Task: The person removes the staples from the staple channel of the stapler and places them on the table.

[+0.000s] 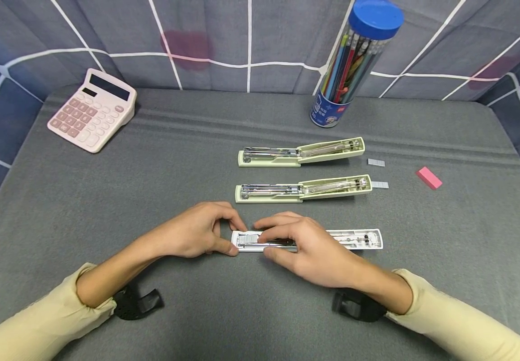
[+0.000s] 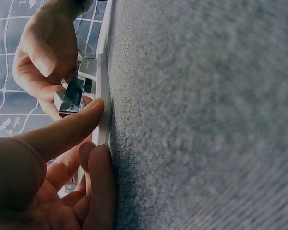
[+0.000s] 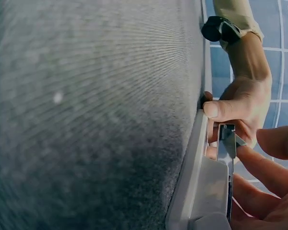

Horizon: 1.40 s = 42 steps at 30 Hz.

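Note:
A white stapler [image 1: 354,239] lies opened out flat on the table, its metal magazine [image 3: 225,148] exposed. My left hand [image 1: 196,230] pinches the left end of its base, thumb on the near side and fingers on the far side. Over the middle of the stapler is my right hand [image 1: 316,250], hiding part of the magazine. Its index fingertip touches a strip of staples [image 1: 248,239] at the magazine's left end. In the right wrist view, the right thumb [image 3: 278,142] is lifted off the stapler.
Two light green staplers [image 1: 269,163] [image 1: 269,195] lie open beyond the hands, with staple strips [image 1: 376,162] [image 1: 380,185] by their right ends. A pink eraser [image 1: 428,178] lies farther right. Behind stand a pencil tub [image 1: 350,65] and, back left, a pink calculator [image 1: 93,110].

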Each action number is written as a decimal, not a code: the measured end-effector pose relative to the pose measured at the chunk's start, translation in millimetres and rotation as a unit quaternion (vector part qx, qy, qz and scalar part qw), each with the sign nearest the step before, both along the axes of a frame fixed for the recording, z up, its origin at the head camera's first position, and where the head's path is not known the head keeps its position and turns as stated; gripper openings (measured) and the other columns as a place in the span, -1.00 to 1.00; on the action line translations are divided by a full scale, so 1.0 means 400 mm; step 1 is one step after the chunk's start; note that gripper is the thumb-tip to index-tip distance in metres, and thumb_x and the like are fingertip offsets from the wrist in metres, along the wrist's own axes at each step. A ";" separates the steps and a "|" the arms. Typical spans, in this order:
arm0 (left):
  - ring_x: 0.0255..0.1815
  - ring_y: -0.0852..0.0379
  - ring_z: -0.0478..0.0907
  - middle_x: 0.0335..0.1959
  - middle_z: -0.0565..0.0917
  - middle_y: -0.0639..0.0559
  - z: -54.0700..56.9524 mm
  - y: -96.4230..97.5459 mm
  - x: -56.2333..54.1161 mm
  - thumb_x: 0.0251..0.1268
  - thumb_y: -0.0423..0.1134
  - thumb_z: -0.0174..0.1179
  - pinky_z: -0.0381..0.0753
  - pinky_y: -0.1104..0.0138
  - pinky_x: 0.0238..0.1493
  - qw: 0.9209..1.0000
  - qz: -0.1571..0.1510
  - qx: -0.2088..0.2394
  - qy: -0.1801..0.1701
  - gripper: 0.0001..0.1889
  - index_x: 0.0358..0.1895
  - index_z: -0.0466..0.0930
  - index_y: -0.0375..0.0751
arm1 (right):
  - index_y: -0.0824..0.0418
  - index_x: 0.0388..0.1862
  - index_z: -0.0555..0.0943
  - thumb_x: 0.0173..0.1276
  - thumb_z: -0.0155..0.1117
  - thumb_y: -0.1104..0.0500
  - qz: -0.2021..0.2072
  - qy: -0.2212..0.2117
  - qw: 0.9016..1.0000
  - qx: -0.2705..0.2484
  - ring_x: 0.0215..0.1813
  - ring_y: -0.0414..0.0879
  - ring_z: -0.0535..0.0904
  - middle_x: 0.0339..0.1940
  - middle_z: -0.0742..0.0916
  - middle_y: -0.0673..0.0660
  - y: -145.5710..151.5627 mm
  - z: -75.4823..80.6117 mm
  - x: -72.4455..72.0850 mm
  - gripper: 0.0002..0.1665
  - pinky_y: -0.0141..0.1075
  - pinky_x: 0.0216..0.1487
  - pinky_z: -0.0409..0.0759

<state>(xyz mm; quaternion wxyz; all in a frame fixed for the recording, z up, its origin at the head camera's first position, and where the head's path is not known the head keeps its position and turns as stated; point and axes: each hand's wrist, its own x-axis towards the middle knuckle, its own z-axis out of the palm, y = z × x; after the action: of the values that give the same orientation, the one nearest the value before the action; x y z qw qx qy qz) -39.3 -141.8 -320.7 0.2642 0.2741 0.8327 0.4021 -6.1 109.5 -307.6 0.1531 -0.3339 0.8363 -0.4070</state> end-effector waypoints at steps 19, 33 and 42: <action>-0.61 0.26 0.47 -0.29 0.59 0.14 -0.008 -0.004 -0.001 -0.04 -0.27 0.54 0.45 0.33 -0.48 1.000 -0.004 0.011 0.007 -0.72 -0.21 0.72 -0.06 | 0.20 -0.04 0.70 0.35 0.27 0.30 0.022 0.063 0.994 -0.087 0.19 -0.19 0.52 0.07 0.69 -0.02 -0.019 -0.017 0.002 -0.78 -0.22 0.23 0.44; -0.61 0.26 0.46 -0.30 0.58 0.12 -0.004 -0.003 -0.001 -0.06 -0.30 0.55 0.45 0.34 -0.53 1.000 0.003 0.009 0.000 -0.72 -0.23 0.71 -0.07 | 0.18 0.07 0.59 0.25 0.40 0.29 0.006 0.029 0.994 -0.102 0.07 -0.15 0.56 -0.02 0.68 -0.04 -0.034 -0.009 0.004 -0.60 -0.23 0.12 0.51; -0.61 0.26 0.47 -0.30 0.58 0.11 -0.005 -0.001 -0.002 -0.06 -0.31 0.54 0.46 0.35 -0.55 1.000 0.004 0.009 -0.004 -0.72 -0.23 0.71 -0.08 | 0.16 -0.04 0.67 0.19 0.46 0.26 -0.006 0.097 0.994 -0.057 -0.11 -0.19 0.48 -0.17 0.65 -0.09 -0.051 -0.012 -0.001 -0.67 -0.34 -0.09 0.45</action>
<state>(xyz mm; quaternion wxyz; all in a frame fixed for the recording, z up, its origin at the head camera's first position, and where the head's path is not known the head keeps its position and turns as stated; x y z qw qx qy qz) -39.9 -142.2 -322.6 0.2633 0.2712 0.8290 0.4122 -6.4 89.1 -312.4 0.0495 -0.3746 0.8248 -0.4206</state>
